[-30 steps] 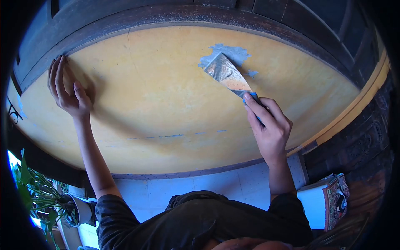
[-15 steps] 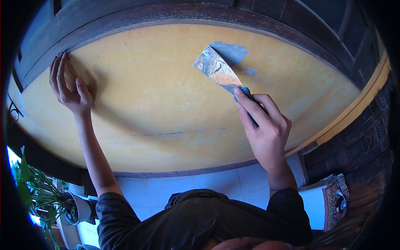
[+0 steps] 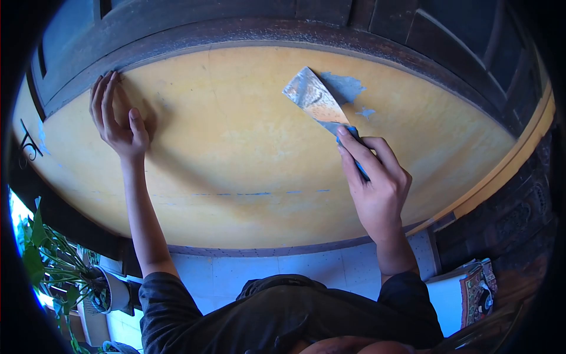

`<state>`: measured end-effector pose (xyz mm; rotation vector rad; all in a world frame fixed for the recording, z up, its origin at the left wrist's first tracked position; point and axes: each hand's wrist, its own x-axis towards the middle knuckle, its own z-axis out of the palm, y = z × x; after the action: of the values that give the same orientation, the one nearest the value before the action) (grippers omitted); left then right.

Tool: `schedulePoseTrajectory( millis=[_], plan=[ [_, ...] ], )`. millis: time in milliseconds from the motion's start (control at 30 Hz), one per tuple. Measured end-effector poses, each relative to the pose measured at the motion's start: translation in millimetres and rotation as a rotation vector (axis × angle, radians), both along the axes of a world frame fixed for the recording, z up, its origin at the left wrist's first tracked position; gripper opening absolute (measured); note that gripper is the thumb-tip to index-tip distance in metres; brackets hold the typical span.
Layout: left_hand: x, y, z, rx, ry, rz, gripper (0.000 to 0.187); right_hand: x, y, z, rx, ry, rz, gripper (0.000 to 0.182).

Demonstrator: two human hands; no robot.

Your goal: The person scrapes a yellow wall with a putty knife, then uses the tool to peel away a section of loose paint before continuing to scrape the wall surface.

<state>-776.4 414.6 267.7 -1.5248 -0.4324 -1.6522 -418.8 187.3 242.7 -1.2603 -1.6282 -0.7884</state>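
Near right, the right hand [image 3: 380,186] clamps the scraper [image 3: 324,103] by its handle, blade beside the grey patch [image 3: 342,88] on the yellow wall [image 3: 236,130]. Far left, the left hand [image 3: 119,121] spreads its thumb from its fingers.

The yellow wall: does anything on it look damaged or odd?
Yes, the wall looks damaged. Beside the scraper, a ragged blue-grey patch shows where yellow coating is missing, with a smaller bare spot just below. Farther down, a broken line of blue streaks interrupts the yellow.
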Motion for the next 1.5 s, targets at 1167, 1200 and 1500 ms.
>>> schedulePoseTrajectory(
  millis=[1167, 1200, 1500],
  plan=[
    [-3, -1, 0, 0.001, 0.016, 0.080, 0.052, 32, -15, -50, 0.161, 0.334, -0.087, 0.035],
    [-2, -2, 0, -0.005, 0.011, 0.079, 0.051, 33, -14, -54, 0.160, 0.344, -0.089, 0.035],
    [0, -3, 0, 0.010, 0.022, 0.083, 0.052, 38, -10, -44, 0.201, 0.340, -0.063, 0.033]
  ],
)
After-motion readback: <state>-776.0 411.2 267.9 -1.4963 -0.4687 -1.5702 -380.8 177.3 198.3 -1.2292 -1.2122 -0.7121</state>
